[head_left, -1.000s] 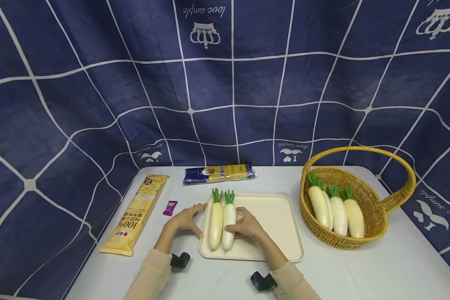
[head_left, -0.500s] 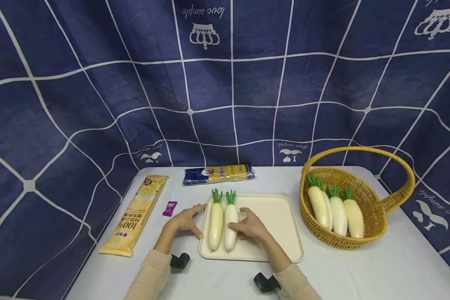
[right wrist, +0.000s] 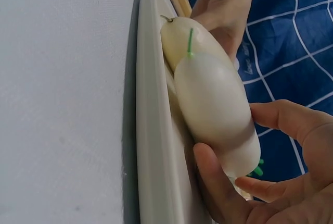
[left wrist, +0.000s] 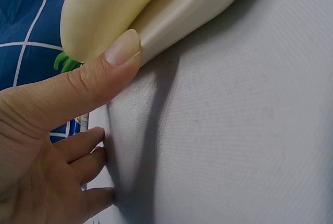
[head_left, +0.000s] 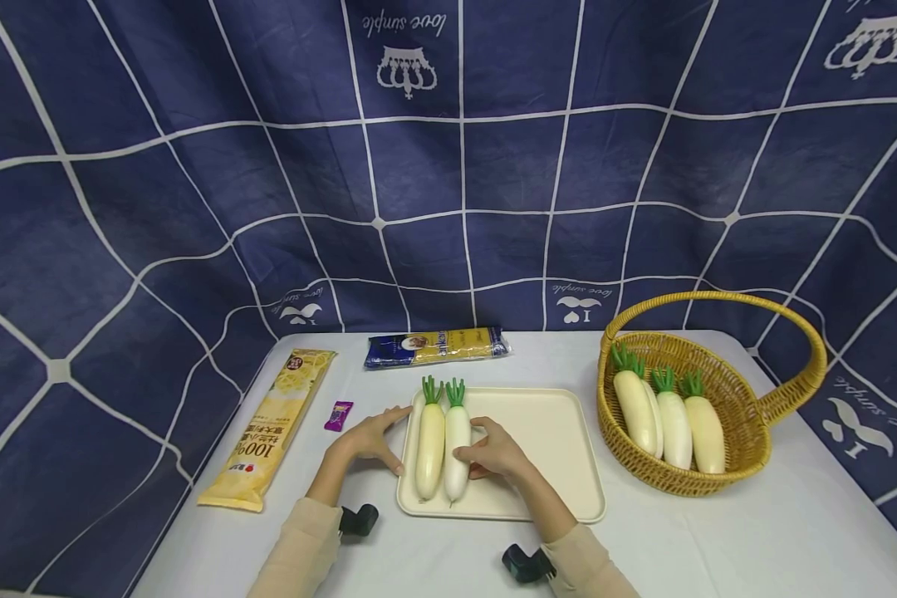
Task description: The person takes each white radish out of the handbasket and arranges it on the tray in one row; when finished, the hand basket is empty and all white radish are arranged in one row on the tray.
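Two toy white radishes with green tops lie side by side, lengthwise, on the left part of a cream tray (head_left: 546, 448). The right one, a whiter radish (head_left: 458, 448), is held by my right hand (head_left: 497, 453), thumb and fingers at its sides. The right wrist view shows the same whiter radish (right wrist: 218, 109) between thumb and fingertips. Left of it lies a yellowish radish (head_left: 429, 453). My left hand (head_left: 366, 440) rests at the tray's left edge with fingers spread; in the left wrist view its thumb (left wrist: 122, 52) touches the tray rim (left wrist: 197, 15).
A wicker basket (head_left: 747, 440) with several radishes stands on the right. At the left lies a long yellow pasta packet (head_left: 272, 423), beside a small purple sachet (head_left: 339, 415). A blue and yellow pasta packet (head_left: 437, 347) lies behind the tray, before a blue curtain (head_left: 508, 166).
The whiter radish shifted slightly right with my right hand, then back left toward the yellowish one. My left hand stayed in place.
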A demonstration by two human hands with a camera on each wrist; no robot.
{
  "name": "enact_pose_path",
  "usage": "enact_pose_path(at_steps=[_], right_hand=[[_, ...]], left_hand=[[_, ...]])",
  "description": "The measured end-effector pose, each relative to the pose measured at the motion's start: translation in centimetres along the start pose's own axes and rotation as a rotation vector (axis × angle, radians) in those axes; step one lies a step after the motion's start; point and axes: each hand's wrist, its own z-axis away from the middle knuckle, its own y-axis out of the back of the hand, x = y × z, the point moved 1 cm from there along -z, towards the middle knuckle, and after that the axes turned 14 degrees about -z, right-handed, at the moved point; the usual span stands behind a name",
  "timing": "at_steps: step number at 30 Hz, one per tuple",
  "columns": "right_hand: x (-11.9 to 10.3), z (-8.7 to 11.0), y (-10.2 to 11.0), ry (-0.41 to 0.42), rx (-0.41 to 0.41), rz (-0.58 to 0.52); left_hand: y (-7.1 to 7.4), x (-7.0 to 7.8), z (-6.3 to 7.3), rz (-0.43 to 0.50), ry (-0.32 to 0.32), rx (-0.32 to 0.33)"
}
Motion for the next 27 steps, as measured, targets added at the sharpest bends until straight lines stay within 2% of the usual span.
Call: enact_pose_path(at_steps=[15, 23, 27], right_hand=[[-0.3, 0.3, -0.2, -0.030, 0.009, -0.037], [0.2, 0.6, 0.4, 0.002, 0.016, -0.048], [0.2, 1.3, 1.0, 0.050, 0.011, -0.010]], left_hand=[[0.2, 0.2, 0.0, 0.002, 0.008, -0.014], [0.1, 0.1, 0.0, 0.004, 0.002, -0.012], [0.0, 0.0, -0.1, 0.004, 0.000, -0.011]])
